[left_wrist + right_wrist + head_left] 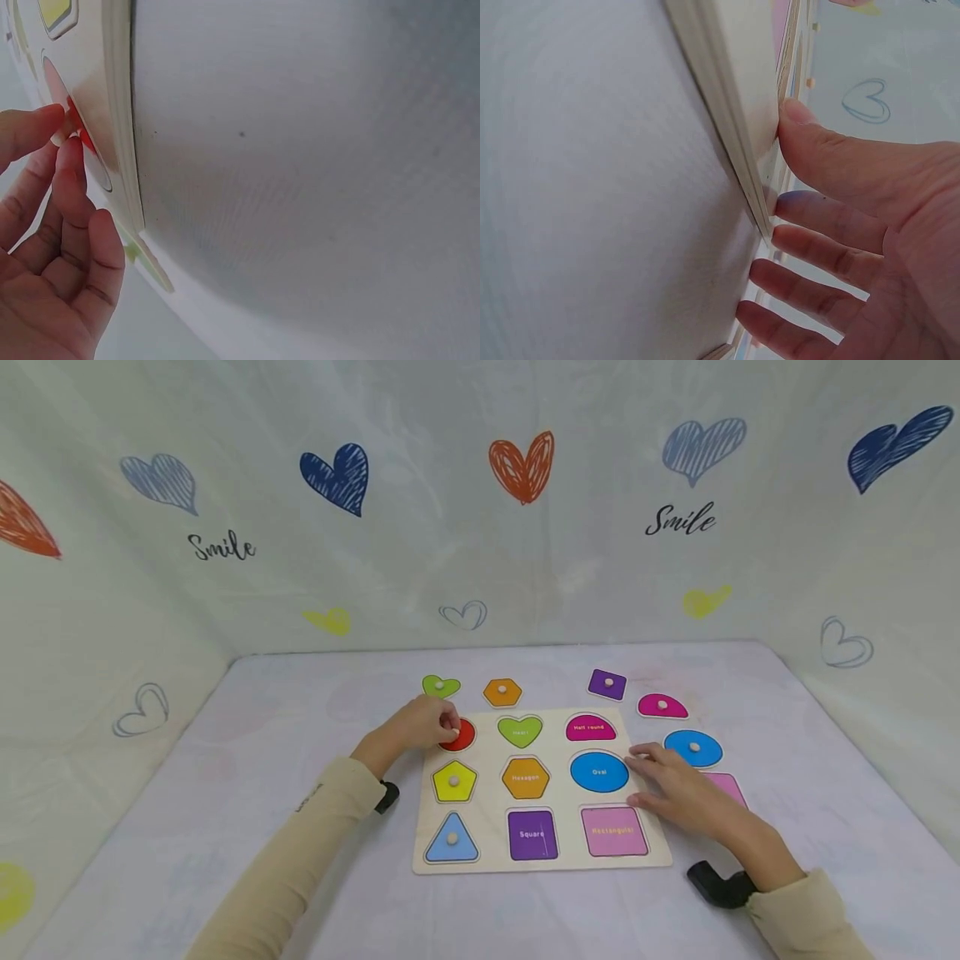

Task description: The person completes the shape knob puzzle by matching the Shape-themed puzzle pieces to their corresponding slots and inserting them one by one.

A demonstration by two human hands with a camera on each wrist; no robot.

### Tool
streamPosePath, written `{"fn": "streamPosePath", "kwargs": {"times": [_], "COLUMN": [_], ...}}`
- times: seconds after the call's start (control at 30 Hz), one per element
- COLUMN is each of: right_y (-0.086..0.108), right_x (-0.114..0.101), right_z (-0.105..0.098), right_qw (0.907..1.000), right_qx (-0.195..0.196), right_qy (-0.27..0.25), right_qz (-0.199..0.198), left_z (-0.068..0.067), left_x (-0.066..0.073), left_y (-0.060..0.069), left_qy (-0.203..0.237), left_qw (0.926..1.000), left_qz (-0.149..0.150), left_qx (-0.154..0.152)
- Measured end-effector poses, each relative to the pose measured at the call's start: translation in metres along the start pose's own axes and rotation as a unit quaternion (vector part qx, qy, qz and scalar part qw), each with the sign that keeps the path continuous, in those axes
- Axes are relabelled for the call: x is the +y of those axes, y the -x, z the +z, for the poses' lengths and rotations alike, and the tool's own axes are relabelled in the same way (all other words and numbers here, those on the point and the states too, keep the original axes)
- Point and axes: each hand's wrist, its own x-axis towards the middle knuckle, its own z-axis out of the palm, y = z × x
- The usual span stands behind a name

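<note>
A wooden shape puzzle board [487, 850] lies flat on the table. My left hand [422, 725] pinches the small knob of the red circle piece [465, 737] at the board's far left corner; in the left wrist view the fingertips close round that knob [58, 138]. Below it sit the yellow pentagon piece [444, 790] and the blue triangle piece [442, 850], knobs up. My right hand [678, 789] rests at the board's right edge, fingers spread and fairly straight. Its thumb touches the board's face in the right wrist view, with other fingertips near the edge [735, 142].
Behind the board lie a green heart piece [433, 688], an orange hexagon piece [495, 695] and a purple square piece [600, 687]. To the right are a magenta half-round piece [649, 708], a blue oval piece [682, 747] and a pink piece [731, 787], partly covered by my right hand.
</note>
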Motion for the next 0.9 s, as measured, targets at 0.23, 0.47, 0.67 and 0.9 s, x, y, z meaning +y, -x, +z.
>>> {"fn": "streamPosePath", "kwargs": {"times": [0.23,0.47,0.67,0.9], "right_y": [0.001,0.001,0.0,-0.001], "right_x": [0.001,0.001,0.0,-0.002], "right_z": [0.0,0.0,0.002,0.002], "right_qw": [1.0,1.0,1.0,0.9999], "right_qx": [-0.001,0.001,-0.003,-0.002], "right_qy": [0.001,-0.002,-0.001,0.003], "right_qz": [0.003,0.002,0.004,0.01], "left_z": [0.002,-0.003,-0.013,-0.025], "left_x": [0.002,0.001,-0.001,-0.002], "left_y": [0.0,0.0,-0.006,-0.015], "left_qy": [-0.002,0.015,0.028,0.024], "left_qw": [1.0,0.9998,0.9992,0.9993], "left_qz": [-0.004,-0.001,-0.007,0.0], "left_qx": [0.001,-0.01,-0.029,0.028]}}
